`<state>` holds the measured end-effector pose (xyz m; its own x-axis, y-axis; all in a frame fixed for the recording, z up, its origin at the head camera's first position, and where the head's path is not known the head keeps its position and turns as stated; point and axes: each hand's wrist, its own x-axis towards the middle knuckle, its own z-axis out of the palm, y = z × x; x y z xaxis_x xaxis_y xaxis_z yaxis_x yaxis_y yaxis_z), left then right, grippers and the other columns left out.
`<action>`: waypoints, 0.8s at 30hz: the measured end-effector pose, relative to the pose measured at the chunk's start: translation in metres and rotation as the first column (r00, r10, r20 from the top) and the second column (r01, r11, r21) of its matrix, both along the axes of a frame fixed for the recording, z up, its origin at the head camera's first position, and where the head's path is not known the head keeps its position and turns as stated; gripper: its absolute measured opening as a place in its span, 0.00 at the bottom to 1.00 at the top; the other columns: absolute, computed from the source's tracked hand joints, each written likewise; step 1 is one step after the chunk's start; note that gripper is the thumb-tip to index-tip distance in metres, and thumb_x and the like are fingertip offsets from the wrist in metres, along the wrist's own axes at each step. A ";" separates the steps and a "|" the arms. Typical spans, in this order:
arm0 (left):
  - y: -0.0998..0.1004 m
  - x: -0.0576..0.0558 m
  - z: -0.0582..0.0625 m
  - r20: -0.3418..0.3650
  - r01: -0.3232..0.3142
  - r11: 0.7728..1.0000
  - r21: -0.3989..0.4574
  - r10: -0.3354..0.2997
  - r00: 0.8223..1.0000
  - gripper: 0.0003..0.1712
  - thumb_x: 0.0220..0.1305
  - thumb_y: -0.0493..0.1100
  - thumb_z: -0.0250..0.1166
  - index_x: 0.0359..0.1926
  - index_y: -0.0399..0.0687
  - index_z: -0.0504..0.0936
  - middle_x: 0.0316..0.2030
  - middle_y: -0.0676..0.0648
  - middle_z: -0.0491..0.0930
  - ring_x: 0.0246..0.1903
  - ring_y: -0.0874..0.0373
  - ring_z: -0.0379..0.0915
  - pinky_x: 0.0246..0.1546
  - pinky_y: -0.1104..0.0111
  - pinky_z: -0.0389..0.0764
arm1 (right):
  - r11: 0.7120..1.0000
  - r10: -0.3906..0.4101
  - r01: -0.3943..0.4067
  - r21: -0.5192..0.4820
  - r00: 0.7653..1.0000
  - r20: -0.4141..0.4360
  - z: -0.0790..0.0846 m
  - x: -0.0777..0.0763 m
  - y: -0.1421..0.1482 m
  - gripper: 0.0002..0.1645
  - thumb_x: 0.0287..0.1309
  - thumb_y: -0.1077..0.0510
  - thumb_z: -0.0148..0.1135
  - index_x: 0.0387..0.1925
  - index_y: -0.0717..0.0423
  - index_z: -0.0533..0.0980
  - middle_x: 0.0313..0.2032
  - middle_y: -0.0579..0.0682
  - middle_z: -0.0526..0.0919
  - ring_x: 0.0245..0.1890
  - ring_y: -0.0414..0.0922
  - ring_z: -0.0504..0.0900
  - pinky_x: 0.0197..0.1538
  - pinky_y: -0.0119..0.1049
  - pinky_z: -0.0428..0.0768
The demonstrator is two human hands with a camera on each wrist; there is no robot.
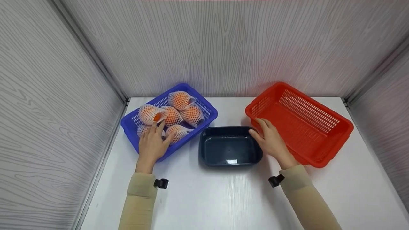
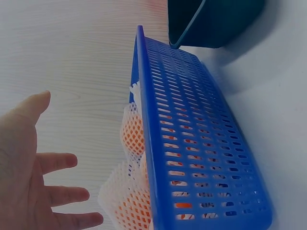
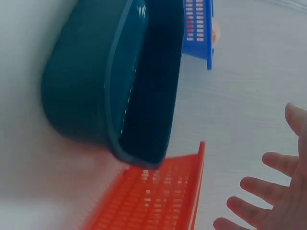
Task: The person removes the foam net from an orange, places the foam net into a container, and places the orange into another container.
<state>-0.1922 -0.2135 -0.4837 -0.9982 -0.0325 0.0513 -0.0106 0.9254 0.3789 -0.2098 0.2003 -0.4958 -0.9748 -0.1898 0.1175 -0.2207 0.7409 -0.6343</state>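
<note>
Foam-netted fruit (image 1: 172, 115), presumably sleeved against bruising, is held in blue basket (image 1: 204, 124) left of dark basin (image 1: 223, 147), left hand (image 1: 152, 143) and right hand (image 1: 271, 142) spread wide

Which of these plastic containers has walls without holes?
The dark teal rectangular plastic tub in the middle: its walls are unbroken, while the blue rectangular plastic basket and red rectangular plastic basket have perforated ones.

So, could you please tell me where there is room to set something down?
Bare table shows in front of the dark tray, between the sleeves, and behind it, between the blue basket and the red basket. The latter looks bare inside; netted fruit crowds the blue one.
</note>
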 end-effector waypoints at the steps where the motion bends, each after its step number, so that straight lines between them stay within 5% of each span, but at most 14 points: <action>1: 0.000 -0.001 0.002 0.003 0.001 1.000 0.005 -0.001 1.000 0.45 0.67 0.72 0.49 0.74 0.50 0.61 0.71 0.34 0.57 0.67 0.33 0.55 0.66 0.37 0.48 | 1.000 0.011 -0.011 -0.024 1.000 0.007 -0.001 0.000 -0.005 0.40 0.68 0.39 0.54 0.72 0.56 0.61 0.69 0.62 0.61 0.66 0.60 0.63 0.66 0.61 0.61; 10: -0.003 -0.015 0.019 0.002 0.034 0.999 0.008 -0.034 0.999 0.45 0.66 0.74 0.49 0.75 0.56 0.59 0.66 0.35 0.66 0.57 0.32 0.69 0.55 0.37 0.67 | 0.988 0.078 -0.075 -0.136 0.997 0.020 -0.012 -0.004 -0.046 0.34 0.69 0.47 0.57 0.69 0.60 0.64 0.66 0.62 0.68 0.64 0.57 0.67 0.67 0.55 0.62; 24: -0.014 -0.055 0.021 0.200 0.115 0.987 0.109 -0.135 0.970 0.44 0.59 0.59 0.69 0.72 0.49 0.65 0.68 0.42 0.66 0.66 0.41 0.61 0.63 0.43 0.61 | 0.955 0.135 -0.095 -0.282 0.983 0.126 -0.031 -0.016 -0.101 0.32 0.68 0.50 0.60 0.67 0.60 0.67 0.62 0.63 0.72 0.58 0.57 0.75 0.60 0.53 0.73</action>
